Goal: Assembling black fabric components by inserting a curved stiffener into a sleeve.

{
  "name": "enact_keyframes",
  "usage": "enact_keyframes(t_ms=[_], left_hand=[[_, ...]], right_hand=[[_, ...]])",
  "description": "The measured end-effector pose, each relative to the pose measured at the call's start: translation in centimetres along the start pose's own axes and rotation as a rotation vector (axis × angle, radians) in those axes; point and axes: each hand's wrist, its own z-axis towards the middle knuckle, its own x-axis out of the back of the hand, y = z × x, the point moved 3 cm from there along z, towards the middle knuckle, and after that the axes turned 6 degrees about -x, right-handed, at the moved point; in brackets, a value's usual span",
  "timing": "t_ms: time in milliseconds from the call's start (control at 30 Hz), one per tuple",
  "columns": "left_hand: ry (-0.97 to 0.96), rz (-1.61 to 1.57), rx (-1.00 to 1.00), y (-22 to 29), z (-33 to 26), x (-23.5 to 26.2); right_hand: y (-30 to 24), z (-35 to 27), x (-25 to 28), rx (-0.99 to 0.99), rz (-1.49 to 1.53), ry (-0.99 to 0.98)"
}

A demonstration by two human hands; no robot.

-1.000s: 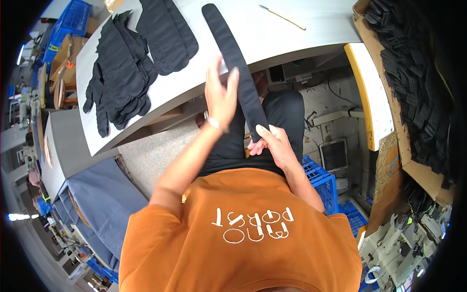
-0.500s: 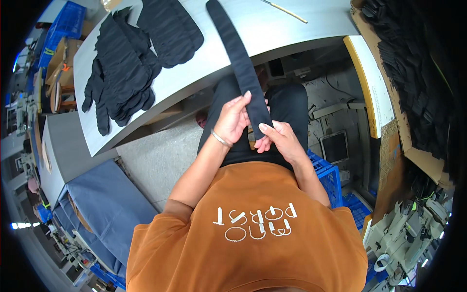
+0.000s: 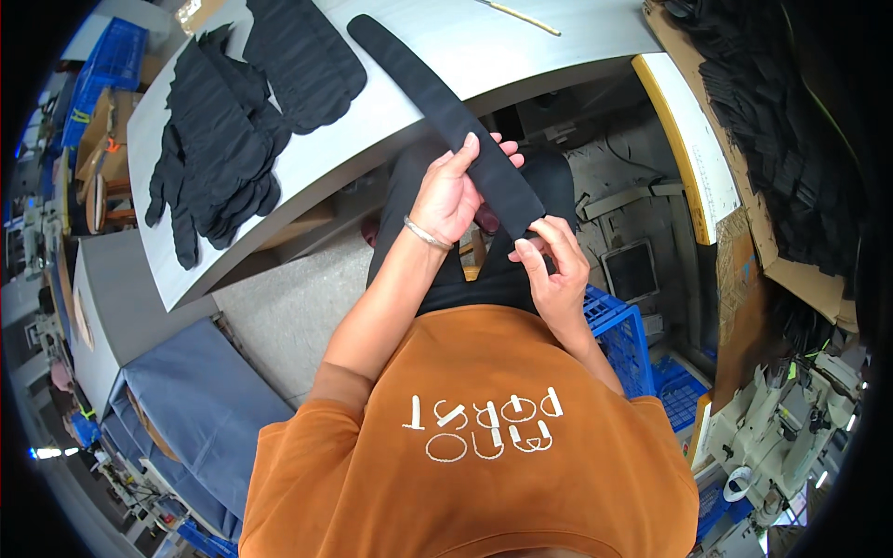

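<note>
A long black fabric strip (image 3: pixel 437 102) runs from the grey table (image 3: pixel 521 51) down over its edge to my lap. My left hand (image 3: pixel 454 191) lies against the strip's left side with fingers stretched along it. My right hand (image 3: pixel 555 265) pinches the strip's near end between thumb and fingers. A silver bracelet sits on my left wrist. Two piles of black fabric pieces (image 3: pixel 219 139) lie on the table to the left.
A cardboard box (image 3: pixel 791 177) full of black pieces stands at the right. A thin wooden stick (image 3: pixel 521 17) lies on the table's far side. Blue crates (image 3: pixel 619 325) sit on the floor by my right. A grey-covered bench (image 3: pixel 186 409) is at lower left.
My left hand slid down the strip from the table edge toward my lap. The strip was drawn a little toward me. My right hand kept its hold on the near end.
</note>
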Motion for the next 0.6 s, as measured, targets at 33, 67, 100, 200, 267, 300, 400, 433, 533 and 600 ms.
enact_keyframes(t_ms=[33, 67, 100, 200, 267, 300, 400, 433, 533, 600], left_hand=[[0.002, -0.003, 0.005, -0.1, -0.1, -0.1], [0.005, -0.007, 0.01, -0.2, -0.3, -0.2], [0.005, -0.003, 0.009, -0.2, -0.4, -0.4], [0.025, 0.04, 0.002, -0.1, -1.0, -0.7], [0.042, 0.087, 0.012, -0.1, -1.4, -1.0], [0.058, 0.131, 0.025, -0.1, -1.5, -0.9], [0.071, 0.167, 0.039, -0.2, -1.8, -0.6], [0.077, 0.19, 0.046, -0.3, -1.8, -0.6], [0.039, 0.176, 0.052, 0.3, -1.4, -0.2], [0.037, 0.163, 0.05, 0.6, -1.3, -0.1]], right_hand=[[-0.5, 0.1, 0.0, 0.093, -0.079, 0.03], [-0.7, 0.3, -0.1, 0.131, -0.125, 0.005], [-0.9, 0.4, -0.1, 0.131, -0.121, 0.006], [-0.9, 0.7, -1.2, 0.078, -0.309, -0.092], [0.0, 1.0, -1.6, 0.129, -0.406, -0.145], [0.1, 1.2, -2.0, 0.179, -0.507, -0.198], [-0.2, 1.3, -2.7, 0.117, -0.449, -0.186], [0.0, 1.4, -2.8, 0.048, -0.444, -0.22], [1.8, 1.6, -3.8, 0.093, -0.358, -0.23], [2.6, 1.8, -4.0, -0.183, -0.109, -0.297]])
